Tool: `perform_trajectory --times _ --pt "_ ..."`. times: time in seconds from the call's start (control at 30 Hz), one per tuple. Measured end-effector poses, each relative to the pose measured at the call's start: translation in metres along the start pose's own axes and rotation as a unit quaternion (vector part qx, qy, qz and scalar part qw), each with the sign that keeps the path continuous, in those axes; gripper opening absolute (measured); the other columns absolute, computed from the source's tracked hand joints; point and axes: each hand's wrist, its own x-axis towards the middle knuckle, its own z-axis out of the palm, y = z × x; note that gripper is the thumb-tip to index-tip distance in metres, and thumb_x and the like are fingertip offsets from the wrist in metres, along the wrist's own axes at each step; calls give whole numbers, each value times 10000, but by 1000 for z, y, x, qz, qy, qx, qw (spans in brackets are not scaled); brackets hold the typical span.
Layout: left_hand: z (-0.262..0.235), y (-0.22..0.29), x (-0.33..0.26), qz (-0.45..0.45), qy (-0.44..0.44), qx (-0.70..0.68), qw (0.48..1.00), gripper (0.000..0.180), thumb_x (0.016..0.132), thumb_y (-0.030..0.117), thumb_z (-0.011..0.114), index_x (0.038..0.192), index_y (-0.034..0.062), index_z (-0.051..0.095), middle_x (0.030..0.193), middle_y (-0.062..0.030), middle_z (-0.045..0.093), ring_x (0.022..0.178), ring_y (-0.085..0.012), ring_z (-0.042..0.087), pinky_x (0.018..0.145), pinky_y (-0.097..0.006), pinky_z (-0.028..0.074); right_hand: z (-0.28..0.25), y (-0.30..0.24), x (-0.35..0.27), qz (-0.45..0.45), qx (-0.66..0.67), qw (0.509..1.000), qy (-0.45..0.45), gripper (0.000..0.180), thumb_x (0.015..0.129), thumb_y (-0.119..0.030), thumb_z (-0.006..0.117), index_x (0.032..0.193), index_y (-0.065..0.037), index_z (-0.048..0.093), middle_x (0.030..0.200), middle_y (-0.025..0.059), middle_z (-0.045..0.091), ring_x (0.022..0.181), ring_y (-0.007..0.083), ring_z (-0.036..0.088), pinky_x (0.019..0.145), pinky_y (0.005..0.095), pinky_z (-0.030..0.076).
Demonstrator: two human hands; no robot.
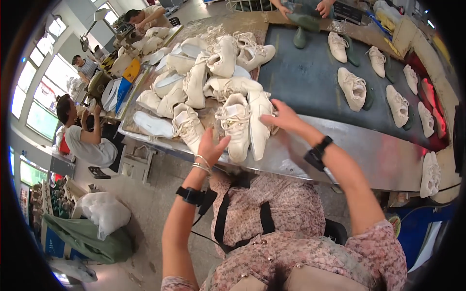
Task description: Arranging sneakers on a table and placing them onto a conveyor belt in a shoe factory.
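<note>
Two cream lace-up sneakers lie side by side between my hands at the table's near edge. The left one, a sneaker [234, 128], shows its laces and points its toe toward me. Beside it a second sneaker [259, 125] rests on its side, sole edge showing. My left hand [211, 148] is next to the laced sneaker, thumb and fingers apart; whether it touches is unclear. With fingers spread, my right hand [283, 118] is against the right side of the sneaker lying on its side. A pile of sneakers [196, 77] spreads beyond both.
To the right, a dark conveyor belt [306, 72] carries sneakers toward a red-glowing opening [433, 106]. A metal ledge [340, 150] borders it. Across the belt, another person's hands [324, 8] hold a dark green object. A seated person [92, 140] works at the left.
</note>
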Motion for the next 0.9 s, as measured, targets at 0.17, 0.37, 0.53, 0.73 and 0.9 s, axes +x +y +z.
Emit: perform_trajectory --times 0.17,0.37,0.53,0.73,0.9 --pt "66 -18 14 62 7 -110 992 712 692 239 813 1221 -46 432 1134 -234 591 1056 -366 579 904 -396 456 0 17 20 135 119 983 -48 548 731 -297 793 1115 24 569 987 76 630 895 135 583 778 288 484" --pt "68 7 13 55 -59 -19 997 719 628 135 777 1256 38 442 1197 -187 557 1143 -388 504 961 -437 404 -132 -33 -52 -6 -133 987 -87 374 701 -235 787 841 -12 522 844 94 550 822 236 554 718 349 460" --pt "49 58 53 387 -182 224 876 767 638 97 688 1359 185 442 1377 -126 435 1323 -363 313 1095 -501 230 -192 -61 -89 -234 -429 870 -67 232 693 -99 684 846 -29 524 915 99 532 1002 301 516 847 359 443" --pt "99 88 91 502 -278 320 754 706 678 -29 599 1331 218 494 1452 -100 362 1384 -328 260 1126 -483 223 -170 -45 -95 -382 -524 741 -175 97 729 -131 561 789 -58 535 966 101 575 1122 218 517 1031 407 403" --pt "122 72 88 358 -100 120 921 560 770 74 595 1313 35 463 1379 -180 433 1304 -343 370 1092 -436 284 -132 10 -84 -458 -554 653 -240 100 745 -174 568 778 -80 580 1024 88 598 1188 208 471 1108 416 307"
